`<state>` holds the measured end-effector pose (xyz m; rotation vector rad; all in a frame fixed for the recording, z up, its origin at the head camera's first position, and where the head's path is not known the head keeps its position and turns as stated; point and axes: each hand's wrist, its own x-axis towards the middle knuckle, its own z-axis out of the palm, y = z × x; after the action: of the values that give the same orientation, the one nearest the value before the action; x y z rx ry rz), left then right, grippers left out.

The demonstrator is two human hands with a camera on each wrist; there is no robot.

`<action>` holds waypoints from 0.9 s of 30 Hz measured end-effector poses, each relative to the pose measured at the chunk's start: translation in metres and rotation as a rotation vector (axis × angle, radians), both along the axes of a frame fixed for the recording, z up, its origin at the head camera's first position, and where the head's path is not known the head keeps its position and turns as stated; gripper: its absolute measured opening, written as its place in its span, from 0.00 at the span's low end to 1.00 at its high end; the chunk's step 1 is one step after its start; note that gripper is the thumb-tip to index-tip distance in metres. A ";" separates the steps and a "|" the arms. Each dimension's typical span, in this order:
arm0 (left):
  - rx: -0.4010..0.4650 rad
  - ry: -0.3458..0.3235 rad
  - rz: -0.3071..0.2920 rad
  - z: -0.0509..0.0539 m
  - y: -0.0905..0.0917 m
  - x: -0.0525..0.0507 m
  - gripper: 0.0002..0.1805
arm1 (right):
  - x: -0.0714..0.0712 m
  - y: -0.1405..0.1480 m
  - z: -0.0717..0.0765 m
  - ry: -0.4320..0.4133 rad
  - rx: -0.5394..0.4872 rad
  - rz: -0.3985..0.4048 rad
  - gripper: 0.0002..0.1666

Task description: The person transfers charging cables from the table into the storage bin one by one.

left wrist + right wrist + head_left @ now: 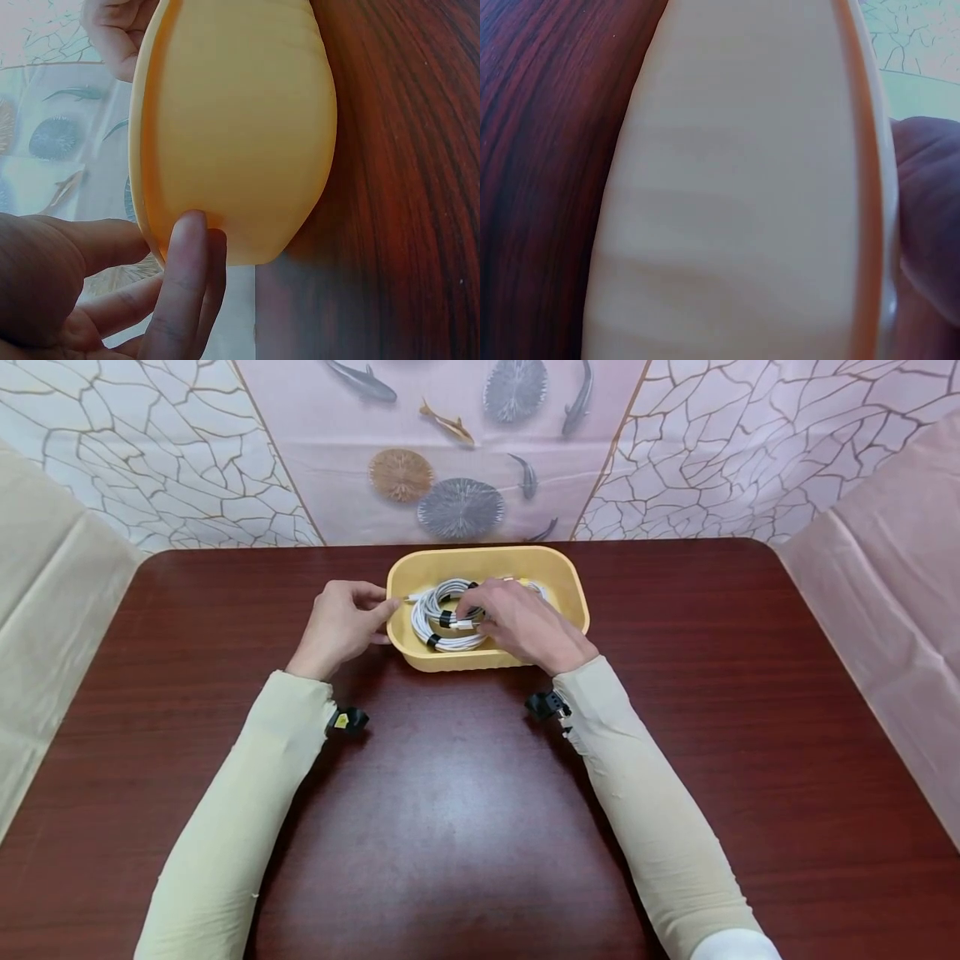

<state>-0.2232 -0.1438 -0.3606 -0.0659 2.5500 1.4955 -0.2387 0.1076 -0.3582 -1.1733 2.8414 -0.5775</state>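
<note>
A yellow bin (480,662) with rounded corners stands at the far side of the table, with coiled white cables (431,625) bound by black straps inside. My left hand (339,622) grips the bin's left end. In the left wrist view, its fingers (187,255) press the outer wall while the thumb is at the rim. My right hand (528,625) reaches over the near rim into the bin, its bent fingers holding a coiled white cable beside a white connector (463,625). In the right wrist view the bin wall (735,150) hides its fingertips.
The dark red wooden table (442,793) extends on both sides of the bin and toward me. Behind its far edge hangs a patterned cloth (480,435) with fish; pale cloth (885,568) borders the sides. Both forearms wear cream sleeves (247,777) with dark straps at the wrists.
</note>
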 end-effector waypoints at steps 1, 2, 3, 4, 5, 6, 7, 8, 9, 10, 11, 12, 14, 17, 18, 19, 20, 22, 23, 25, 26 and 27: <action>0.000 0.001 0.001 0.000 0.000 0.000 0.19 | 0.000 0.000 0.000 -0.001 0.004 0.002 0.15; 0.004 0.002 0.001 0.000 0.000 0.000 0.19 | 0.000 0.000 0.000 -0.002 0.009 0.002 0.15; 0.008 0.003 0.001 0.000 0.000 0.000 0.19 | 0.000 0.000 0.000 -0.003 0.017 0.001 0.15; 0.011 0.004 0.001 -0.001 0.000 0.000 0.18 | 0.000 0.000 0.000 -0.005 0.023 -0.001 0.15; 0.012 0.005 0.001 -0.001 0.000 0.000 0.18 | 0.000 0.000 0.000 -0.009 0.026 -0.002 0.16; 0.015 0.005 0.000 -0.001 0.000 0.000 0.18 | 0.000 0.001 0.000 -0.015 0.027 0.000 0.15; 0.016 0.005 0.001 -0.001 0.000 0.000 0.18 | 0.000 0.001 0.000 -0.020 0.027 0.002 0.15; 0.018 0.004 0.001 -0.002 0.000 0.000 0.18 | 0.000 0.002 0.000 -0.023 0.027 0.004 0.15; 0.020 0.003 0.001 -0.002 0.000 0.000 0.18 | 0.000 0.002 0.000 -0.030 0.023 0.007 0.14; 0.021 0.003 0.000 -0.002 0.000 0.000 0.18 | 0.000 0.002 0.000 -0.033 0.020 0.010 0.14; 0.021 0.003 0.000 -0.002 0.000 0.000 0.18 | 0.000 0.003 0.000 -0.037 0.015 0.014 0.13; 0.019 0.003 0.000 -0.002 0.000 0.000 0.18 | 0.000 0.003 0.000 -0.041 0.012 0.017 0.12; 0.013 -0.001 0.000 -0.001 0.000 0.000 0.18 | -0.001 0.004 0.000 -0.053 0.010 0.016 0.12; 0.006 -0.005 -0.002 0.000 0.000 0.000 0.19 | -0.002 0.004 0.001 -0.071 0.009 0.012 0.12; 0.005 -0.007 -0.002 0.000 0.000 0.000 0.19 | -0.002 0.004 0.001 -0.075 0.012 0.011 0.12; 0.007 -0.009 -0.002 0.000 0.000 0.000 0.19 | -0.003 0.005 0.000 -0.080 0.012 0.012 0.12; 0.010 -0.009 -0.003 0.000 0.000 0.000 0.19 | -0.003 0.005 0.000 -0.081 0.014 0.012 0.12; 0.018 -0.010 -0.005 0.000 0.000 0.000 0.19 | -0.004 0.006 0.000 -0.090 0.016 0.011 0.12; 0.020 -0.010 -0.005 -0.001 0.000 0.000 0.19 | -0.004 0.006 -0.001 -0.094 0.016 0.011 0.12; 0.019 -0.007 -0.001 -0.001 0.000 0.000 0.18 | -0.005 0.007 -0.001 -0.104 0.009 0.011 0.13; 0.018 -0.006 0.000 -0.001 0.000 0.000 0.18 | -0.005 0.007 -0.002 -0.111 0.005 0.009 0.13; 0.016 -0.005 0.002 -0.001 -0.001 0.000 0.18 | -0.005 0.007 -0.002 -0.116 -0.001 0.009 0.13</action>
<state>-0.2231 -0.1444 -0.3618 -0.0706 2.5343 1.5147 -0.2439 0.1146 -0.3601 -1.1129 2.7382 -0.6252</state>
